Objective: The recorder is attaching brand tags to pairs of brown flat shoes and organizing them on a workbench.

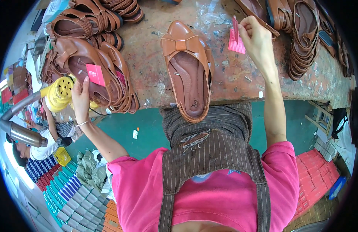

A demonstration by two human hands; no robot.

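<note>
Apron: brown striped apron over a pink shirt, nearest the camera, filling the near middle.
Middle sandal: brown sandal with a bow lies alone on the worktable's near edge, its heel overhanging toward the apron; neither hand touches it.
Right hand: right hand is raised over the far right of the table, fingers pinched shut on a thin pink tag.
Pink tags: a second, dotted pink tag shows just under the pinched one, beside the palm; whether it is held or lying on the table cannot be told.
Left hand: left hand at the near left edge, fingers curled onto a brown bow sandal that carries a pink label on its insole.
Left stack: more brown sandals are piled on the far left, touching one another.
Right stack: strappy brown sandals are crowded along the far right edge.
Yellow tool: a yellow perforated nozzle on a grey pipe sits just left of the left hand.
Surface: worn reddish-brown worktable, scuffed and stained, with small scraps and clear film scattered on it.
Room: green floor below the table edge; red crates near right; rows of striped boxes near left; another person sits low at left.
</note>
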